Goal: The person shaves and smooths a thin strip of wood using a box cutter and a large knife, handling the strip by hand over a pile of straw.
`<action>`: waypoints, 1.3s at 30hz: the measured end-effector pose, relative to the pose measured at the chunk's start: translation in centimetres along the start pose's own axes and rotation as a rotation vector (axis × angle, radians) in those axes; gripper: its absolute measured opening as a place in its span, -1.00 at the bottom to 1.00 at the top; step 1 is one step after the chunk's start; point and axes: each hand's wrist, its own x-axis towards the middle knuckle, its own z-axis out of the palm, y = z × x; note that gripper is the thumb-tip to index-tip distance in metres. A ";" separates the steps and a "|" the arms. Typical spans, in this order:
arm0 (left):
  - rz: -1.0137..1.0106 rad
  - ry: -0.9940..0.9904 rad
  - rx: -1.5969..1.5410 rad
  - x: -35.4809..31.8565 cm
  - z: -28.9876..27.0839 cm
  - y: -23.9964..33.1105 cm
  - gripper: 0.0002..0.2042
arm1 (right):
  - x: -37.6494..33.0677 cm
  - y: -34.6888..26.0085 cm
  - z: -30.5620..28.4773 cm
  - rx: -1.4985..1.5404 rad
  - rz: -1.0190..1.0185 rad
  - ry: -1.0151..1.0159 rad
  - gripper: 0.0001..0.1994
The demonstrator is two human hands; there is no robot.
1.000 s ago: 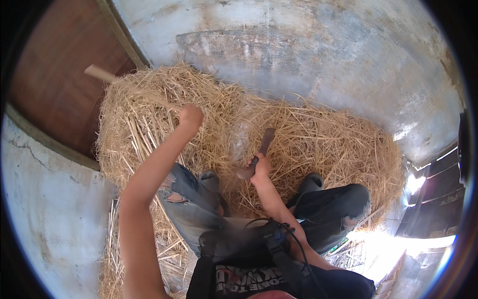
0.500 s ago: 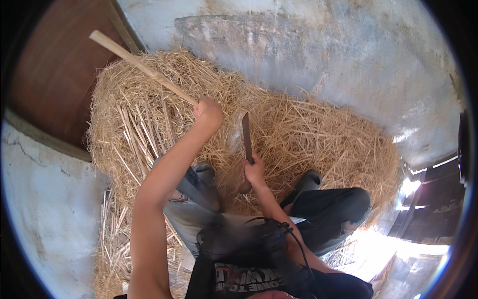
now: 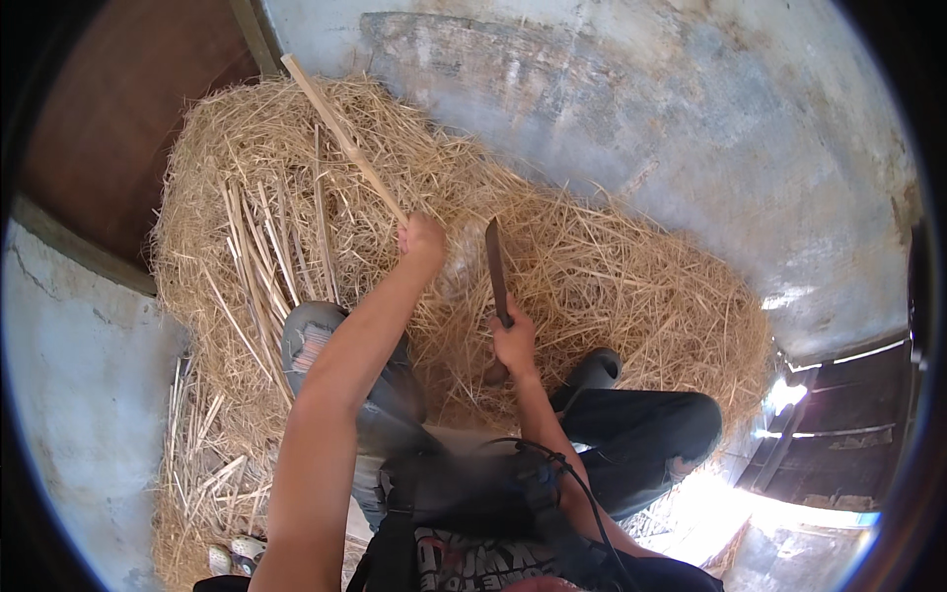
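Note:
My left hand (image 3: 422, 240) grips the near end of a long pale wooden stick (image 3: 340, 133) that slants up to the upper left over a big heap of straw (image 3: 612, 276). My right hand (image 3: 514, 343) holds the handle of a dark-bladed knife (image 3: 496, 266), the blade upright and just right of my left hand. Both hands are raised over the straw in front of my bent knees (image 3: 326, 340).
Several split pale sticks (image 3: 261, 247) lie on the straw at the left. A grey plastered wall (image 3: 691, 109) stands behind the heap. A brown door (image 3: 118, 128) is at the upper left, a dark doorway (image 3: 848, 434) at the lower right. Loose stalks (image 3: 202, 464) litter the floor.
My left hand has lifted the stick out of the straw and swung it up to the left. My right hand has raised the knife blade upright beside it.

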 end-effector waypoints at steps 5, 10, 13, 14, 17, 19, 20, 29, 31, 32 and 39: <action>0.003 -0.065 0.074 -2.4 -3.9 0.0 -0.91 | 0.1 0.2 1.6 0.013 -0.188 0.074 -0.39; -0.016 -0.010 -0.026 0.5 -2.1 0.3 -0.90 | 0.3 0.9 2.1 -0.055 -0.207 0.037 -0.38; -0.087 0.103 0.028 4.2 2.5 0.2 -0.90 | -1.2 -1.0 2.9 -0.062 -0.159 0.014 -0.38; -0.064 0.065 -0.013 3.2 1.3 0.1 -0.89 | -2.0 -2.1 2.9 -0.027 -0.143 0.039 -0.39; -0.042 0.000 -0.099 0.8 -0.9 -0.9 -0.88 | -2.0 -0.4 4.0 -0.036 -0.282 0.140 -0.39; -0.057 0.029 -0.105 0.3 -0.7 -1.0 -0.89 | -1.8 3.0 5.2 -0.156 -0.346 0.156 -0.40; -0.045 0.006 -0.105 0.2 -1.0 -0.9 -0.89 | -1.6 4.8 5.5 -0.252 -0.334 0.143 -0.40; 0.040 0.060 0.013 2.4 1.1 0.8 -0.89 | -2.3 11.7 5.3 -0.599 -0.095 -0.241 -0.43; -0.005 0.025 -0.022 -0.3 -1.7 1.0 -0.88 | -1.9 11.6 5.0 -0.654 -0.087 -0.228 -0.41; 0.041 0.112 0.041 -0.6 -1.7 0.9 -0.85 | -2.0 11.5 5.2 -0.715 -0.115 -0.206 -0.42; 0.421 1.204 -0.226 -10.2 -7.5 -0.6 -0.62 | -2.1 11.4 5.6 -0.742 -0.187 -0.119 -0.43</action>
